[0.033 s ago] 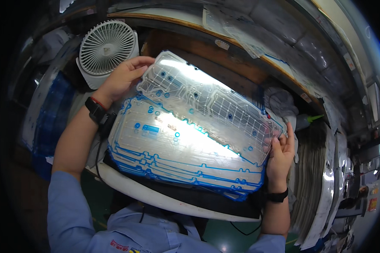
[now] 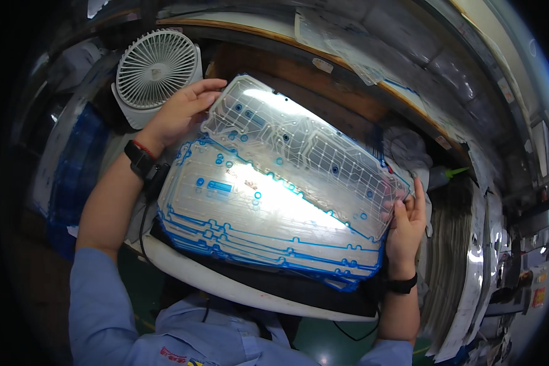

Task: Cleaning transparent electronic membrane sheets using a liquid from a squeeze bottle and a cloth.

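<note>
Between both hands I hold a clear keyboard membrane sheet point(image 2: 299, 143), printed with pale circuit lines and a few blue rings. It slants down from upper left to lower right. My left hand point(image 2: 186, 110) pinches its upper left corner between thumb and fingers. At the opposite end, my right hand point(image 2: 409, 222) grips the right edge, the thumb on top and some fingers showing through the clear plastic. Underneath lies a stack of similar clear sheets point(image 2: 250, 222) with blue outlines, its lower edges fanned unevenly. Bright glare hides part of the stack's surface.
A white fan point(image 2: 157, 73) stands at the back left. Behind the sheets runs a wooden shelf edge point(image 2: 274, 35). Bundled sheets point(image 2: 451, 262) stand at the right, near a grey cloth point(image 2: 407, 146) and a green-tipped bottle point(image 2: 442, 175). A white rounded table edge point(image 2: 226, 287) runs along the front.
</note>
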A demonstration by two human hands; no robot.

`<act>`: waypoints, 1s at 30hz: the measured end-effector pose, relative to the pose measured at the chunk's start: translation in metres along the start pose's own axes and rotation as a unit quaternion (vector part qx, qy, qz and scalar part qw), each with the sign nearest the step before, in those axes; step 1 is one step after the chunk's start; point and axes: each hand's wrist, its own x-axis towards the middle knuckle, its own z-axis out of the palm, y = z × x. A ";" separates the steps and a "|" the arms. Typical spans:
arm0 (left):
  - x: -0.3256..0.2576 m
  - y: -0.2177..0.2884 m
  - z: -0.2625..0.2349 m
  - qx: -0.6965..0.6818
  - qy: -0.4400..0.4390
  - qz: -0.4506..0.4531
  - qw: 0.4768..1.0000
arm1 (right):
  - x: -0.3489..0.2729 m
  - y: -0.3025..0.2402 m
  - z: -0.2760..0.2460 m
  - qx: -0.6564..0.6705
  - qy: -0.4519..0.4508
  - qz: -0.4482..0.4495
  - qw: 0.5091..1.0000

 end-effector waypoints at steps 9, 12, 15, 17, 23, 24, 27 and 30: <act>-0.005 0.004 0.005 0.099 -0.056 -0.087 0.990 | 0.002 0.006 -0.005 0.035 -0.008 0.016 0.999; -0.007 0.007 0.009 0.057 -0.021 -0.085 0.994 | 0.003 0.007 -0.008 0.064 -0.031 0.011 0.997; -0.004 0.005 -0.002 0.053 -0.023 -0.076 0.995 | 0.005 0.008 -0.008 0.066 -0.034 0.003 0.997; -0.003 0.003 -0.004 0.056 -0.025 -0.075 0.995 | 0.005 0.005 0.002 0.055 -0.010 0.017 0.998; -0.003 0.003 0.005 0.128 0.032 -0.073 0.989 | 0.006 0.014 -0.014 0.043 -0.027 0.006 0.999; -0.004 0.005 0.003 0.128 0.020 -0.082 0.988 | 0.006 0.014 -0.014 0.042 -0.025 0.006 0.999; -0.005 0.006 -0.002 0.109 -0.016 -0.100 0.989 | 0.004 0.010 -0.008 0.040 -0.013 0.015 0.999; -0.005 0.007 -0.003 0.112 -0.010 -0.083 0.990 | 0.004 0.005 -0.002 0.037 -0.003 0.017 0.999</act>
